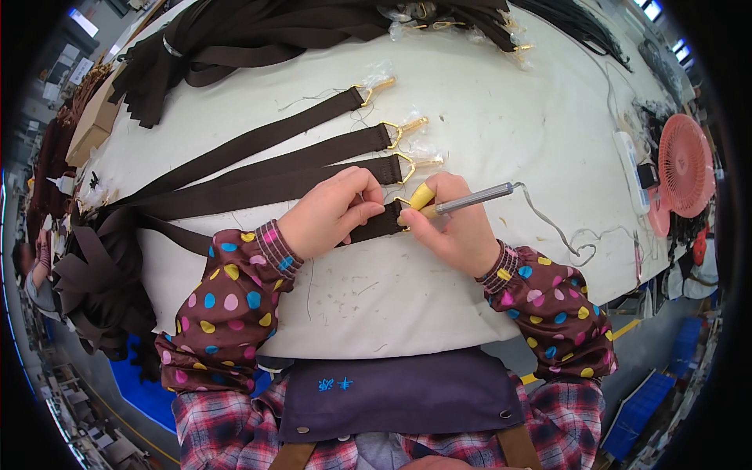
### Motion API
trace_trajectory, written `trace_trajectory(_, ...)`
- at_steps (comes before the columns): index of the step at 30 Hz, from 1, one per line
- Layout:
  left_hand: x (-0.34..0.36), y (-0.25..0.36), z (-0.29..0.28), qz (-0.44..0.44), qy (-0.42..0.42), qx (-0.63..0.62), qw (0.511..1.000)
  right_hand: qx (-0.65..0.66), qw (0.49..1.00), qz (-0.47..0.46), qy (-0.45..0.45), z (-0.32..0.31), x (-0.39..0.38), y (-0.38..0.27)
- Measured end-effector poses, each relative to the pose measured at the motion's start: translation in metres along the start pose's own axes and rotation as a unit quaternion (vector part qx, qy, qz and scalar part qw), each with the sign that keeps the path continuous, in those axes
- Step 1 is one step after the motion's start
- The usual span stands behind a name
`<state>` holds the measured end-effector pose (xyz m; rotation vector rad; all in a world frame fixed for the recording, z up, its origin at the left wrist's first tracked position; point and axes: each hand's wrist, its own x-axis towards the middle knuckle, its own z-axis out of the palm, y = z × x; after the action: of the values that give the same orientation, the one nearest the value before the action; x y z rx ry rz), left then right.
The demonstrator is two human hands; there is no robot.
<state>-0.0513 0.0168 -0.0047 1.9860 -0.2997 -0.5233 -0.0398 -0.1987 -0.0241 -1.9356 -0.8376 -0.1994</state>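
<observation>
My right hand (pixel 450 223) is closed round a corded soldering iron (pixel 478 198), its grey handle slanting up to the right. A yellow cover (pixel 422 195) sits on one of its fingers. Beneath the fingers lies the end of a dark brown webbing strap (pixel 377 225) with a gold metal ring, partly hidden. My left hand (pixel 333 210) rests over the same strap, thumb and forefinger pinched together; what is between them is too small to make out. Just beyond, three more straps (pixel 313 148) lie fanned out, ending in gold rings and clasps (pixel 407 129) in clear plastic.
A large bundle of brown straps (pixel 235 39) lies across the far side. More strap lengths (pixel 102 274) heap over the left edge. At right are a pink fan (pixel 685 166), a white power strip (pixel 631 172) and the iron's grey cord (pixel 540 211). Loose threads dot the pale tabletop (pixel 501 102).
</observation>
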Motion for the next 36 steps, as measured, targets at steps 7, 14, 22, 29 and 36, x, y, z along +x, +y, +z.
trace_trajectory(7, 0.002, -0.007, 0.005, -0.04, 0.052, -0.087, 0.994, 0.056, 0.995, 0.077, -0.007, 0.004, 0.006, 0.011)
trace_trajectory(14, 0.002, -0.006, 0.005, -0.037, 0.044, -0.087, 0.995, 0.032, 0.997, 0.066, -0.015, 0.006, 0.008, 0.011)
trace_trajectory(22, 0.003, -0.007, 0.006, -0.031, 0.045, -0.09, 0.994, 0.006, 0.999, 0.046, -0.01, 0.007, 0.007, 0.012)
trace_trajectory(29, 0.001, -0.002, 0.003, -0.055, 0.05, -0.084, 0.994, 0.019, 0.998, 0.062, -0.015, 0.007, 0.008, 0.01)
trace_trajectory(36, -0.005, -0.003, 0.001, 0.05, 0.068, 0.171, 0.982, 0.038, 0.997, 0.059, -0.023, 0.002, 0.017, 0.01)
